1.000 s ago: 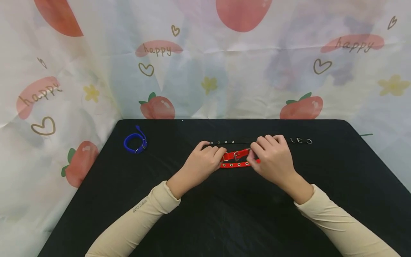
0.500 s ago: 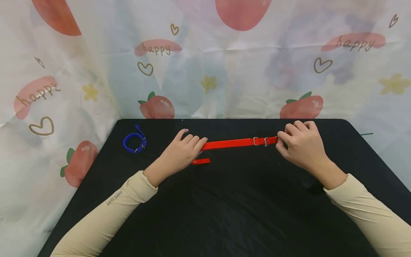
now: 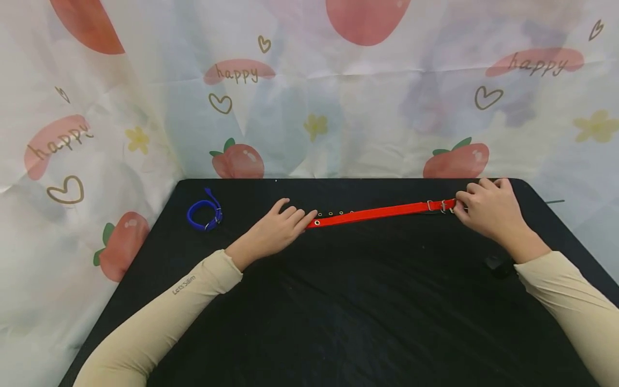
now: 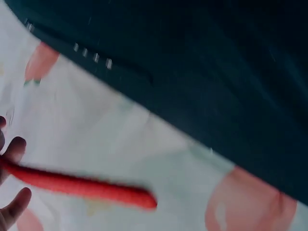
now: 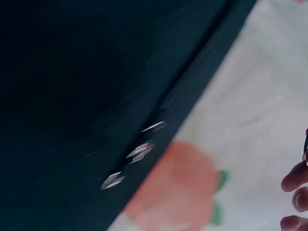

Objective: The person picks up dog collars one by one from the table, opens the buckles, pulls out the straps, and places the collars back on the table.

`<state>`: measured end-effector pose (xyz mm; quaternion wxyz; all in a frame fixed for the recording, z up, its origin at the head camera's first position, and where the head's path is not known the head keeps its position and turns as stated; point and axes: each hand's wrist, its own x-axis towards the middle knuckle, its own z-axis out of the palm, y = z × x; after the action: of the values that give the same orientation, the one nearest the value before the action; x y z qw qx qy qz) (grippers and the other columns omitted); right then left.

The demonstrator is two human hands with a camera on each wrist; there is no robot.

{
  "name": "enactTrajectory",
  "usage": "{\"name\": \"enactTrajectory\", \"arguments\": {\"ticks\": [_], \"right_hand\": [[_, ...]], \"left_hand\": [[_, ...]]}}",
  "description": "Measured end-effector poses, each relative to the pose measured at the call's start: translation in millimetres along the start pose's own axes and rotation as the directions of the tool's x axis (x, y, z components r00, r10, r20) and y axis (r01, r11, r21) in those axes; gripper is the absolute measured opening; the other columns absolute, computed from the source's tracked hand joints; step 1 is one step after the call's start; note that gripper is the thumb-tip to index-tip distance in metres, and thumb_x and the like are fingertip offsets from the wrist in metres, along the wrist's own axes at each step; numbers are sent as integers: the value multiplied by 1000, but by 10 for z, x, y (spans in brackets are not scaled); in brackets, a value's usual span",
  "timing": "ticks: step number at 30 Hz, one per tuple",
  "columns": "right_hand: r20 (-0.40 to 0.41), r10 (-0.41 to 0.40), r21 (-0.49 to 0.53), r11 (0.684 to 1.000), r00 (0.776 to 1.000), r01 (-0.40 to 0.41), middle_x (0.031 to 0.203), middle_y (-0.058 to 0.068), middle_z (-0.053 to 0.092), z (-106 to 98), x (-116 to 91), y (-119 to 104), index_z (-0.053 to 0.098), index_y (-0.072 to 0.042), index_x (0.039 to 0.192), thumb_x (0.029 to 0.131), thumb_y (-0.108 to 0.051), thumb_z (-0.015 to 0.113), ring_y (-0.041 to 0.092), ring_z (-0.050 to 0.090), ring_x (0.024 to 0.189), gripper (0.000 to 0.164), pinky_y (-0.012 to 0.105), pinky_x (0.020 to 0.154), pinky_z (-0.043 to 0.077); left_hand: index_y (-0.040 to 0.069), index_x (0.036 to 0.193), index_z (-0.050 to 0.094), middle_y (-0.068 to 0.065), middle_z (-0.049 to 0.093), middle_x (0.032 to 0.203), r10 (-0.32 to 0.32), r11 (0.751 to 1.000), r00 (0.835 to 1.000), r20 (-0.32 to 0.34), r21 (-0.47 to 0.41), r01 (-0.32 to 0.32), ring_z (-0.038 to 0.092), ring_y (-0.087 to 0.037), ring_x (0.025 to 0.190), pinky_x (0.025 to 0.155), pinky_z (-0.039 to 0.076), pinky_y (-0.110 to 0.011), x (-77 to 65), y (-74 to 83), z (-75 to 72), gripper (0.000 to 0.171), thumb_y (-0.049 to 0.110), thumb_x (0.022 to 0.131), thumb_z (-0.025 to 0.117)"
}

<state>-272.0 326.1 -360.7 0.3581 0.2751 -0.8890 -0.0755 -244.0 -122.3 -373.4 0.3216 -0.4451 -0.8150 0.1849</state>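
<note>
Stretched between both hands in the head view is a red buckle collar (image 3: 372,214), held up off the table and sloping slightly upward to the right. My left hand (image 3: 271,234) pinches its eyelet end. The buckle end, with metal hardware, is pinched in my right hand (image 3: 493,209). Just behind it lies a black collar (image 3: 341,213), partly hidden; its eyelets and metal rings also show blurred in the right wrist view. In the left wrist view, the red strap extends from the fingertips (image 4: 17,199).
A blue collar (image 3: 189,215), buckled into a loop with its tail up, lies at the back left of the black table (image 3: 338,322). A printed cloth backdrop (image 3: 377,123) rises behind the table's far edge. A small dark object (image 3: 498,264) is by the right wrist.
The red collar, folded between close hands a second ago, is now pulled out long. The right hand has moved far right and away, the left hand leftward.
</note>
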Motion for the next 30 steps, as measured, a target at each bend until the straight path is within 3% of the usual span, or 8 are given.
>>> {"name": "enactTrajectory", "arguments": {"ticks": [5,8,15,21,23,24,28,30], "right_hand": [[170,3,-41,999,986,4,57,8,50,242,-233,179,56,-9,61,71,-11,64,27,44,57,13,52,62,39],[281,4,-50,999,960,11,59,8,51,372,-369,280,57,-9,62,72,-12,63,26,44,58,12,50,61,37],[484,23,-52,999,875,2,63,9,57,531,-507,429,62,-8,65,78,-13,61,27,49,61,14,49,62,38],[585,34,2,999,810,-43,68,8,63,556,-484,487,67,-6,75,82,-13,61,25,55,62,12,49,61,40],[585,29,15,999,811,-47,70,9,63,550,-483,491,67,-4,81,82,-13,63,25,56,62,10,49,61,41],[570,20,23,999,822,-40,71,9,63,546,-486,492,67,-3,86,81,-12,64,25,57,63,11,49,60,42],[395,-110,103,992,912,76,77,11,58,544,-497,473,64,-1,99,71,-12,74,24,55,65,32,43,56,41],[286,-216,154,972,934,178,83,12,57,562,-496,456,65,-4,102,65,-12,78,24,54,69,40,39,54,40]], "left_hand": [[14,131,53,0,62,100,43,999,993,111,-11,-42,60,-16,96,99,43,-39,168,175,268,39,29,95,54],[15,127,54,1,62,105,62,997,979,196,-47,-54,59,-15,97,97,44,-37,269,224,408,34,28,97,51],[17,117,58,2,65,107,102,988,916,388,-147,-48,61,-14,95,84,47,-32,458,311,597,25,28,99,46],[17,118,58,-1,64,110,86,974,876,475,-225,27,62,-16,98,84,48,-33,506,296,638,23,21,100,45],[17,120,58,-2,63,112,75,962,871,486,-267,66,61,-17,101,87,48,-35,522,278,638,24,19,99,46],[17,121,58,-2,63,113,71,955,870,487,-284,82,61,-17,102,88,47,-35,529,270,636,25,18,99,46],[18,121,59,-3,63,115,68,937,865,497,-329,115,60,-18,105,89,47,-36,552,260,610,25,17,98,47],[18,120,59,-2,63,114,65,937,861,504,-328,121,61,-17,105,88,47,-36,562,266,599,25,17,98,47]]}}
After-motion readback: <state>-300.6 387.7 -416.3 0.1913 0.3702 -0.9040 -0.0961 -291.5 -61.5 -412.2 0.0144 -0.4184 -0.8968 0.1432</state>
